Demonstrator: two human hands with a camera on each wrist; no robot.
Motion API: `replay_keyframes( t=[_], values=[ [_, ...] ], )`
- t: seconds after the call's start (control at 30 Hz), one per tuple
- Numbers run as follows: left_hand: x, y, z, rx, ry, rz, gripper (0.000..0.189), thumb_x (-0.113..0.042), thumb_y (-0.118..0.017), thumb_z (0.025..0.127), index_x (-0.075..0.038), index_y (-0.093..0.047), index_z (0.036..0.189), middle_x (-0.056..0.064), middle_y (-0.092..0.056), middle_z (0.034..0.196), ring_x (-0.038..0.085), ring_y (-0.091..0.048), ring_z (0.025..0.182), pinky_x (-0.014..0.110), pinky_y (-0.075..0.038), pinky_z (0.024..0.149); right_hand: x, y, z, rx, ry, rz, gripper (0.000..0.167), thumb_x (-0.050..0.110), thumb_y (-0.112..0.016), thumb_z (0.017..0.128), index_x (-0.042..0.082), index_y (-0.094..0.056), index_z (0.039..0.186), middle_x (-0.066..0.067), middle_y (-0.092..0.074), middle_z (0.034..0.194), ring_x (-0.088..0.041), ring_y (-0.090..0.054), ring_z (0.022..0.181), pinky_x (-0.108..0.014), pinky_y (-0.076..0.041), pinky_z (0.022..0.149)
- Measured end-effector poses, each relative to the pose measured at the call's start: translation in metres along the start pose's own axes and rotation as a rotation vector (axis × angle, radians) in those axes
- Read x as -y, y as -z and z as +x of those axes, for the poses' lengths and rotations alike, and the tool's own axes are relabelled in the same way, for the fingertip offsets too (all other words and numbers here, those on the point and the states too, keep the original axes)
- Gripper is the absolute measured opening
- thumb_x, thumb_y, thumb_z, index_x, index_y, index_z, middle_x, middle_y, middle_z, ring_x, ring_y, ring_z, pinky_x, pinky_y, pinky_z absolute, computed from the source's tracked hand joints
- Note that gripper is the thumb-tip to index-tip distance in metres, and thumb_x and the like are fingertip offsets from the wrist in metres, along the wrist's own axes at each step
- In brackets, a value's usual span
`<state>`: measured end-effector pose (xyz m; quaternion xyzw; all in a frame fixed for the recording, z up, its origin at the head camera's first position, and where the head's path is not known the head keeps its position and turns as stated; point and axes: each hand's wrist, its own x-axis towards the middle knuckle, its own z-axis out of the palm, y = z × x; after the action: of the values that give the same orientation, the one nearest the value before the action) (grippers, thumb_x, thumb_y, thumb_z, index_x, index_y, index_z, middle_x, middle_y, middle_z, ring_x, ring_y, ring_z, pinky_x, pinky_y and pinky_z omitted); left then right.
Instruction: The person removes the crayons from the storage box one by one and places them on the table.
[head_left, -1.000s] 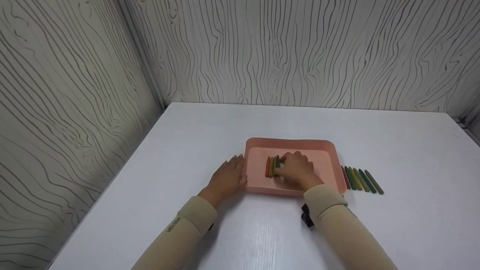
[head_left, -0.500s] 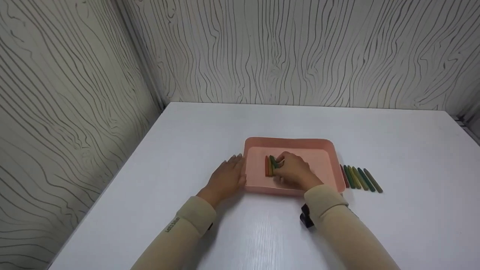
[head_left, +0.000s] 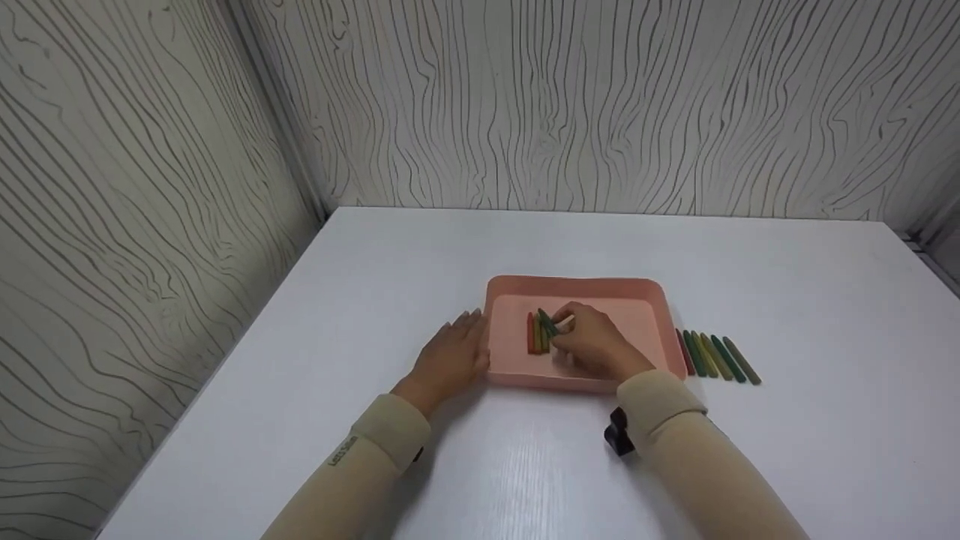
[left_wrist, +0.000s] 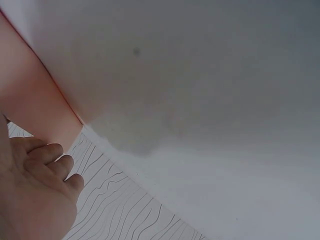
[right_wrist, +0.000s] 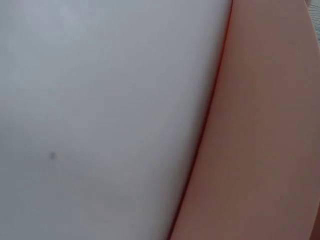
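Inside a shallow pink tray (head_left: 630, 330), my right hand (head_left: 592, 337) pinches a dark green crayon (head_left: 547, 321) between thumb and fingers. The crayon tilts, its far end leaning left over the row beside it. That row holds a red crayon (head_left: 530, 334) and yellowish and green ones, lying side by side. My left hand (head_left: 452, 356) rests along the tray's left side with fingers fairly straight. In the left wrist view the left hand (left_wrist: 40, 185) is at the tray's wall (left_wrist: 35, 90). The right wrist view shows mainly the tray's outer wall (right_wrist: 255, 130).
Several crayons (head_left: 716, 356), red, green and yellow, lie side by side on the white table (head_left: 525, 465), just right of the tray. A wood-grain patterned wall (head_left: 585, 105) stands behind the table, with another (head_left: 135, 262) along the left.
The dark green crayon in my right hand has tipped from parallel with the row to leaning left over it. The left hand stays at the tray's side.
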<state>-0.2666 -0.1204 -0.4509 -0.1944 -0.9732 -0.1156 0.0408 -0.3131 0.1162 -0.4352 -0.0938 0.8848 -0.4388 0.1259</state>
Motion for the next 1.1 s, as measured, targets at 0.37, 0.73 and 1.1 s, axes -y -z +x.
replay_keyframes(
  t=[0.37,0.73,1.1],
  values=[
    [0.0,0.0,0.001,0.001,0.003,0.016,0.055,-0.026,-0.037,0.099,0.002,-0.033,0.146,0.015,-0.034,0.15,0.028,-0.027,0.139,0.043,-0.024,0.112,0.005,0.032,-0.009,-0.03,0.019,-0.01,0.039,0.009,-0.06,0.087,0.0,-0.053,0.125,-0.017,-0.06,0.109,-0.028,-0.059,0.096,-0.039,-0.049,0.08],
    [0.002,-0.003,0.001,-0.008,-0.002,-0.008,0.055,-0.025,-0.039,0.098,0.002,-0.033,0.146,0.015,-0.034,0.15,0.028,-0.027,0.139,0.043,-0.023,0.112,-0.01,0.093,-0.031,-0.102,0.077,-0.116,0.045,0.013,-0.056,0.09,-0.003,-0.049,0.131,-0.024,-0.058,0.119,-0.037,-0.057,0.106,-0.048,-0.048,0.086],
    [0.0,0.0,-0.001,0.009,0.003,-0.005,0.055,-0.026,-0.035,0.099,0.002,-0.032,0.146,0.014,-0.032,0.151,0.028,-0.026,0.14,0.043,-0.022,0.112,-0.049,0.137,-0.054,-0.131,-0.037,-0.171,0.051,0.017,-0.054,0.091,-0.005,-0.042,0.135,-0.028,-0.055,0.12,-0.038,-0.056,0.104,-0.04,-0.048,0.076]
  ],
)
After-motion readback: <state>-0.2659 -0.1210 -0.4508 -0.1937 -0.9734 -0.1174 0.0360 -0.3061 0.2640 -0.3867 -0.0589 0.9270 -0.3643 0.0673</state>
